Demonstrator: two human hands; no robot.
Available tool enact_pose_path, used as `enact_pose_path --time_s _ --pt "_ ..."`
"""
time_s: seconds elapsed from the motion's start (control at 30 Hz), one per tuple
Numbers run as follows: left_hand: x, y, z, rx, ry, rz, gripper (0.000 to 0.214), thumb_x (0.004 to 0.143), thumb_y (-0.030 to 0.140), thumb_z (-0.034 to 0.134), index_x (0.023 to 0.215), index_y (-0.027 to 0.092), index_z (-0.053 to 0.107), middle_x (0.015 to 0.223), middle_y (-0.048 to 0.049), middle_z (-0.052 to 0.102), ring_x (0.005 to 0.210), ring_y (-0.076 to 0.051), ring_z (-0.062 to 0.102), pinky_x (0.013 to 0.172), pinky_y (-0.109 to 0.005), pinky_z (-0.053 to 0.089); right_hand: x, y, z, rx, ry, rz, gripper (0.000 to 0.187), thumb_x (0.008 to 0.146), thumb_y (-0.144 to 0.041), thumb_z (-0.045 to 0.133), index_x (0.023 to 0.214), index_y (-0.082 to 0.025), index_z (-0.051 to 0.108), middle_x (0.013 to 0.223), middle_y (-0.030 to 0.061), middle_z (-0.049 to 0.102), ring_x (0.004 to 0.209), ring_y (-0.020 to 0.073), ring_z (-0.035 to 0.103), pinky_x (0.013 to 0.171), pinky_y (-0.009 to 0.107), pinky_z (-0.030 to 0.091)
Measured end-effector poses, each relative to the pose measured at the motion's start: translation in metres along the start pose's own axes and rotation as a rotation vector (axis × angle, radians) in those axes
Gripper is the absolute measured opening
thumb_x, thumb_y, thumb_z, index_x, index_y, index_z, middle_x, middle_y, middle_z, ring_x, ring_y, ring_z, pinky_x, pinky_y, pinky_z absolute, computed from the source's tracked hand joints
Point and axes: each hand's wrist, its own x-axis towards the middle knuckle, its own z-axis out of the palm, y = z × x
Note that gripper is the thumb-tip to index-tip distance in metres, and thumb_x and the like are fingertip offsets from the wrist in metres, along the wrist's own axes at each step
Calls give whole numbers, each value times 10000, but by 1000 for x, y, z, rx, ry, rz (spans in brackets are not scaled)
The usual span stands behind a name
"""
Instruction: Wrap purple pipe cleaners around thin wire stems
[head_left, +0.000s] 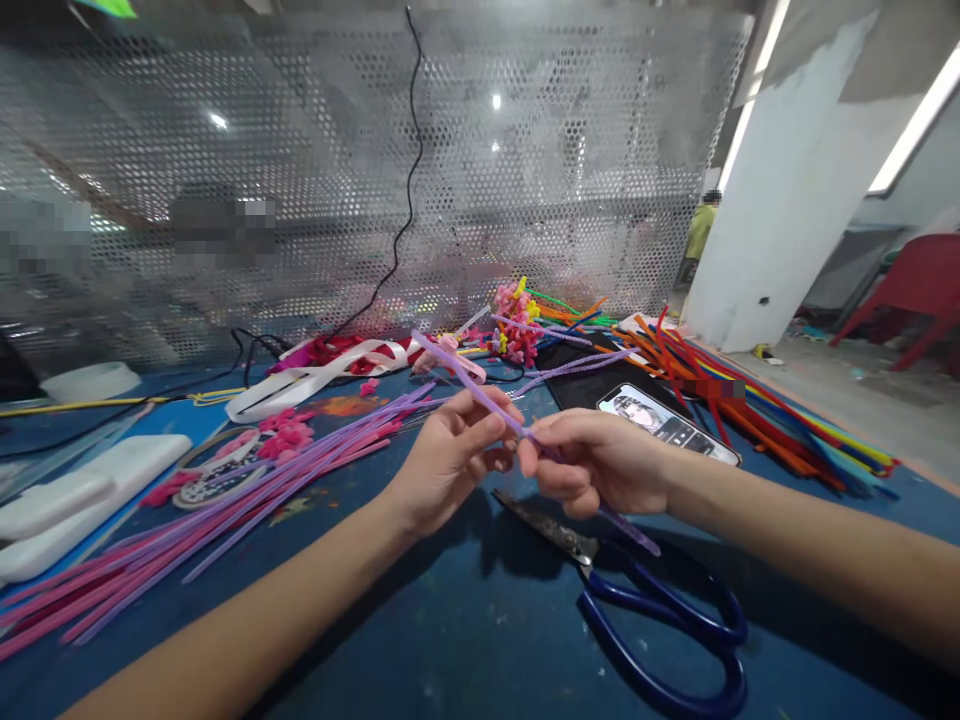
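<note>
A light purple pipe cleaner (471, 383) runs slantwise through both hands above the blue table. My left hand (454, 450) pinches it between thumb and fingers near its middle. Close beside, my right hand (592, 455) grips the same pipe cleaner, and its lower end sticks out below that hand. Fingers partly hide the stretch where the two hands meet. Just under my right hand lies a pair of scissors (645, 600) with dark blue handles. To the left of my left hand rests a loose bundle of purple and pink pipe cleaners (247, 490).
A phone (667, 425) with a lit screen lies behind my right wrist. Several orange, red and blue pipe cleaners (780, 430) spread at the right. Pink and yellow fuzzy flowers (516, 325) and white ribbon (300, 385) sit at the back, before a perforated metal panel (300, 180).
</note>
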Motion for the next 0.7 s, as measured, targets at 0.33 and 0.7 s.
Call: enact_pose_path --time_s 0.33,0.7 --pt "3 21 -3 172 35 195 353 679 368 710 965 225 561 808 15 600 585 -91 562 519 -209 462 -6 0 14 -63 51 -34 141 856 -222 429 810 -171 552 380 -103 286 336 43 137 317 122 172" --pt "2 96 -19 1718 -182 814 272 779 351 613 1046 313 650 1040 -31 599 993 -221 514 918 -378 355 -9 -8 13 -397 194 -39 174 805 -270 554 746 -113 598 507 -53 451 384 15 235 371 172 127"
